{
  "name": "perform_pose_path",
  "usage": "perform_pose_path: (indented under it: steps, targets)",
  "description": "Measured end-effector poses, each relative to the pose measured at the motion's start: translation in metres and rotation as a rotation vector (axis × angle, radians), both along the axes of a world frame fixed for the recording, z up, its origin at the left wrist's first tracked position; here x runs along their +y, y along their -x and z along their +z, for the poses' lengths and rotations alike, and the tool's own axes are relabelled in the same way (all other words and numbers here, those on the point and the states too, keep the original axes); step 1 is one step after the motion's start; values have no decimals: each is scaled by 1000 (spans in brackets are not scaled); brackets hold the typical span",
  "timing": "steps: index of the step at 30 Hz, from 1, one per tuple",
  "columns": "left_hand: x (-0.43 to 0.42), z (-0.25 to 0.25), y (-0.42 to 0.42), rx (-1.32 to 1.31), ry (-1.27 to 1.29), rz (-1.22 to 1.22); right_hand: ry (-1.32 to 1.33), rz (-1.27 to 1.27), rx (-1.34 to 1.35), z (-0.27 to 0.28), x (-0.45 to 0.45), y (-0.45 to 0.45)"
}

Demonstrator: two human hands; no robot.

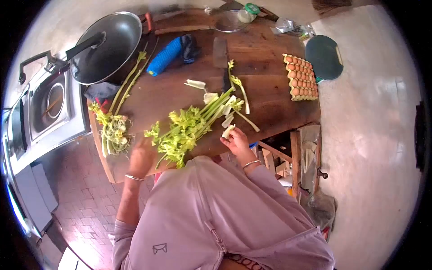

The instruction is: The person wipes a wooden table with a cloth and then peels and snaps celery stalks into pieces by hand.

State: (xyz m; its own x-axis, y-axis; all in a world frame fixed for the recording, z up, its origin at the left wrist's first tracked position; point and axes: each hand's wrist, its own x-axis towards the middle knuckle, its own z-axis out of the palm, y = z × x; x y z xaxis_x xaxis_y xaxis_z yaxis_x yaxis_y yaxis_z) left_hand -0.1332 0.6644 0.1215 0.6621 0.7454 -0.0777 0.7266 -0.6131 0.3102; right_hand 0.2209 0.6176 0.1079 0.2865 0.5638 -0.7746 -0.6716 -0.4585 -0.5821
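Observation:
My right hand [237,142] pinches a short pale piece of celery stalk [228,131] above the front edge of the wooden table [265,85]. Close to it lies a bunch of celery [184,132], leaves to the left and stalks pointing up and right. Loose pale stalk pieces [195,84] are scattered around the bunch. My left hand [142,157] is smeared by motion between the leaves and a heap of trimmings with roots [116,135]; its fingers cannot be made out. A cleaver [220,51] lies behind the stalks, its handle partly hidden.
A wok-like black pan [108,47] stands at the back left, beside a stove [47,103]. A blue mesh-wrapped bundle [166,56] and a glass jar with a green lid [246,13] lie farther back. An egg tray [300,77] sits at the right edge.

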Motion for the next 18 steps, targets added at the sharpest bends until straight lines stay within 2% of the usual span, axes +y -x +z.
perform_pose_path:
  steps: [1,2,3,6,10,12,14,17,18]
  targets:
    - [-3,14,-32,-33,333,291,39,-18,-85,-3,0,-12]
    - [-2,32,-59,-210,378,313,35,-27,-86,-9,-3,-26]
    - [-4,33,-81,-268,255,221,30,-16,-140,-15,-5,-43]
    - [2,4,-159,-13,165,185,-28,-5,-178,-17,2,-78]
    - [8,-13,-197,72,201,226,24,77,-165,-8,10,-107]
    - [11,-19,-218,204,280,341,-36,114,-150,-2,13,-123]
    - [16,-23,-229,237,193,391,-61,157,-148,-5,19,-147]
    - [23,-59,-225,236,147,432,-50,286,-240,-19,28,-187]
    - [24,-70,-217,174,169,463,31,314,-301,-19,35,-195]
